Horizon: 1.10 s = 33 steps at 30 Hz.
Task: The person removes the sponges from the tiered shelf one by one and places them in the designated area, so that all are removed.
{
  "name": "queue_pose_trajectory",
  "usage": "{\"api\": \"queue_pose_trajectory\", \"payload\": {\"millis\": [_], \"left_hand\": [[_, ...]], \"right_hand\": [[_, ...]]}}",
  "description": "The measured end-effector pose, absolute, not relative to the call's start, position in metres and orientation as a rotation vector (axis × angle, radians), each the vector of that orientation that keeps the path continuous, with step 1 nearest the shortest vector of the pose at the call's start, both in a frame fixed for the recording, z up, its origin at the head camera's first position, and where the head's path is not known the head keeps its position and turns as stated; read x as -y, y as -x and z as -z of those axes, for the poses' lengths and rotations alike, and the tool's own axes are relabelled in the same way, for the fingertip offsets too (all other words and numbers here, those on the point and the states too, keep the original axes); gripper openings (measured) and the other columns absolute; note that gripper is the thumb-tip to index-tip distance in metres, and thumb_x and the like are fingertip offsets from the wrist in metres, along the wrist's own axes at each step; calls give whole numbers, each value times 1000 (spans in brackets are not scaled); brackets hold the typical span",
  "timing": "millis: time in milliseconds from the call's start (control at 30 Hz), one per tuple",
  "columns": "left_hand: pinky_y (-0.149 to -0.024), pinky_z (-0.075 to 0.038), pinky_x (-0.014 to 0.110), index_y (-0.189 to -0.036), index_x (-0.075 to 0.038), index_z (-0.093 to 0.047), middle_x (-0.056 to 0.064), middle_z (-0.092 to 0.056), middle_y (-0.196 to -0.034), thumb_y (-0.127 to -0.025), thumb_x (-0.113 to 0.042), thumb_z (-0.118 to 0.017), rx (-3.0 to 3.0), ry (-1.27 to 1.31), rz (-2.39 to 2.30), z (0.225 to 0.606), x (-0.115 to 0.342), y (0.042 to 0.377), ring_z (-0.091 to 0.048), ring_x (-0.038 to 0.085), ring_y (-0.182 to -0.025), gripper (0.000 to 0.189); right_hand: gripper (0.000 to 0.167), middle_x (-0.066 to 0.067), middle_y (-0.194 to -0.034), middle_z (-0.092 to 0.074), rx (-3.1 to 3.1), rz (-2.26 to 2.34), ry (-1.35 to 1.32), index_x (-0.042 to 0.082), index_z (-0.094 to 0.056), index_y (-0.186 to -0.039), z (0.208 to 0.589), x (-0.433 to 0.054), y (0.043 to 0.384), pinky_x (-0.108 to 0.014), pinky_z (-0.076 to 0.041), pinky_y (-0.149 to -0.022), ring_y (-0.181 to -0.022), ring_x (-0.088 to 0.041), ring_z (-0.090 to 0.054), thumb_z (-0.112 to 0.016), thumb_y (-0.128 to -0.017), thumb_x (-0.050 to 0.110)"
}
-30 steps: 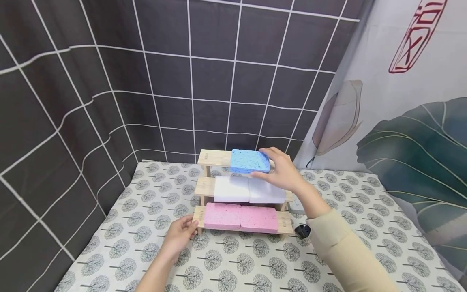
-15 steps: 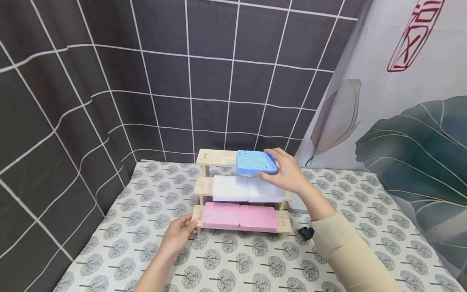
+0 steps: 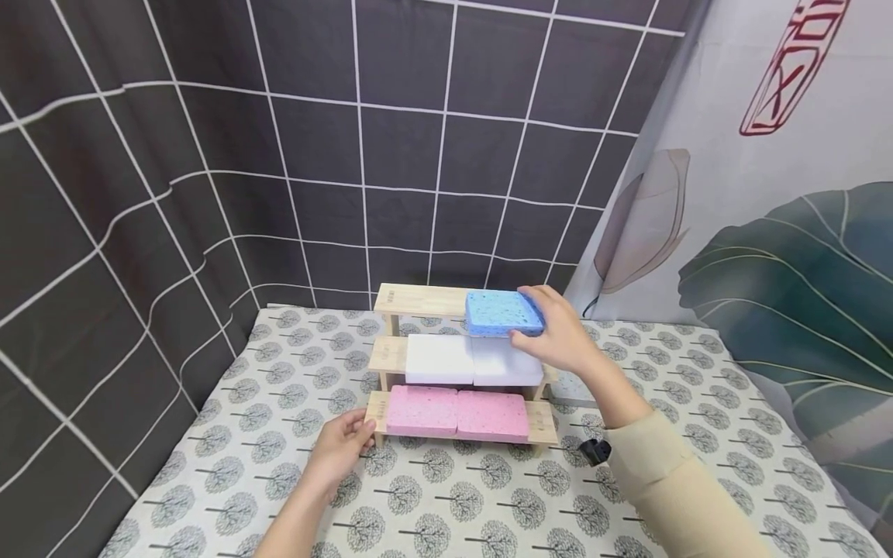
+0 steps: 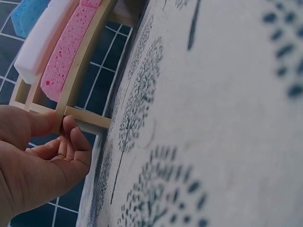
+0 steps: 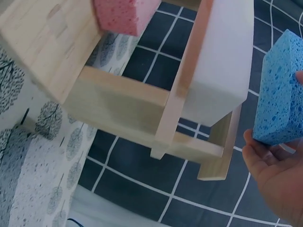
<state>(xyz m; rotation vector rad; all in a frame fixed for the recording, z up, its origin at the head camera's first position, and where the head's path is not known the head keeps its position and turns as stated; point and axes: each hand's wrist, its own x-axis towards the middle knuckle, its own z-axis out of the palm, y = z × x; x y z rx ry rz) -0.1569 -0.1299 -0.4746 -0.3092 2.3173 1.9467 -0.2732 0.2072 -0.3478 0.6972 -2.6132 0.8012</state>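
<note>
A blue sponge is gripped between the thumb and fingers of my right hand, at the right part of the top tier of a wooden three-tier rack. In the right wrist view the blue sponge stands apart from the white block beside it. My left hand pinches the left end of the bottom tier, thumb on top, as the left wrist view also shows. Two white sponge-like blocks lie side by side on the middle tier. Two pink sponges lie on the bottom tier.
The rack stands on a tablecloth printed with trees. Right of it lie a small black object and a flat greyish piece, partly behind my right arm. A dark gridded curtain hangs behind.
My right hand has moved the blue sponge to the right along the top tier, baring more wood on its left. My left hand stays on the rack's end.
</note>
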Motion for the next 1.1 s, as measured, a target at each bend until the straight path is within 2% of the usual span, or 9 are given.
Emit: {"api": "queue_pose_trajectory", "payload": {"millis": [700,1100], "left_hand": [[-71,-56,24,-137,13,-51,13,-64,-99,-101,-8,-58,-2330,309,-1940,476,129,156,-60,20,-85,42],[-71,-56,25,-137,13,-50,14,-64,-101,-102,-9,-57,-2329,309,-1934,475,129,156,-60,21,-85,42]], "right_hand": [[76,-20,-135,-54,2631,-815,-579,-2,-50,-143,358,-242,269,-58,-46,-95,-115,-39,-53,-72,-75,23],[76,-26,-141,-49,2623,-832,-546,-5,-47,-144,359,-264,265,-67,-41,-101,-123,-48,-49,-72,-76,18]]}}
